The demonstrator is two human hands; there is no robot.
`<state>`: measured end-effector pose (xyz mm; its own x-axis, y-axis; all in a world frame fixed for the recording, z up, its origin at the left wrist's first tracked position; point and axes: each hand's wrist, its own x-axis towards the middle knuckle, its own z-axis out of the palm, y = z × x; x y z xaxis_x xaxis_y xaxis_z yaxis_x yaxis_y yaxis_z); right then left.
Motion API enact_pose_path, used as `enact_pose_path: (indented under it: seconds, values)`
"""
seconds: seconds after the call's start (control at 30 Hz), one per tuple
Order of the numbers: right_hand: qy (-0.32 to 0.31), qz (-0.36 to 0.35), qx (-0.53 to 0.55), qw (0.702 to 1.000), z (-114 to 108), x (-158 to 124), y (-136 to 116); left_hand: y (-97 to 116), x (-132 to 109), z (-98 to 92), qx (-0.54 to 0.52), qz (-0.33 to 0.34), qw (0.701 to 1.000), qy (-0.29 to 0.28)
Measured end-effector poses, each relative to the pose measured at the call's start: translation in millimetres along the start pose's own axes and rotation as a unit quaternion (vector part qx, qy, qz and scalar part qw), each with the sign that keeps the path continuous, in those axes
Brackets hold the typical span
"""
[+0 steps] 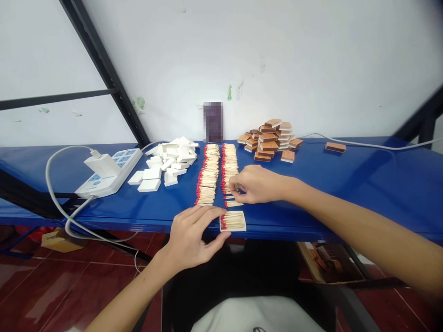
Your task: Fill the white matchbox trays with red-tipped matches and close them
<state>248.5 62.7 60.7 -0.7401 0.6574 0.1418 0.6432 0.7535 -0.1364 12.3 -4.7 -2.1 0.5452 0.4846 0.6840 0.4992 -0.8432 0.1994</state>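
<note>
My left hand (pixel 194 234) grips the left end of a small white matchbox tray (pixel 245 225) between thumb and fingers, at the shelf's front edge. Inside it lie red-tipped matches (pixel 233 220), heads to the left. Just beyond the tray, my right hand (pixel 256 184) pinches at matches near the front of the right-hand row of matches (pixel 229 161); its fingertips partly hide what they hold. Alongside runs the left-hand row of matches (pixel 208 173), heads also facing left.
White empty trays (pixel 169 157) lie heaped at the left, beside a power strip (pixel 114 177) with a plugged-in adapter and cable. Brown matchboxes (pixel 270 140) are piled back right, with a single matchbox (pixel 335 147) farther right. A blurred dark object (pixel 213 122) leans on the wall.
</note>
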Motion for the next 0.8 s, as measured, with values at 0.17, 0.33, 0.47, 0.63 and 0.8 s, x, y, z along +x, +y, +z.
enact_pose_path:
  seconds: [0.17, 0.33, 0.47, 0.63, 0.8]
  values:
    - [-0.007, -0.021, 0.030, 0.999, -0.2, -0.7, -1.1, 1.3, 0.7, -0.4, 0.000, -0.001, 1.000, -0.001]
    - [-0.007, -0.026, 0.041, 0.999, 0.0, -0.9, -0.3, 0.7, 0.4, -1.0, -0.002, -0.002, 1.000, -0.003]
    - [-0.004, -0.027, 0.045, 0.999, 0.7, -0.8, -0.7, -0.1, 0.4, -0.6, -0.004, 0.001, 1.000, -0.002]
    - [-0.002, -0.023, 0.038, 0.999, -0.6, -0.4, 0.1, 0.4, 0.8, -1.0, -0.004, 0.001, 1.000, 0.000]
    - [0.002, -0.026, 0.044, 0.999, -1.1, -0.5, 0.7, 0.4, 0.1, -0.6, -0.002, -0.001, 1.000, 0.001]
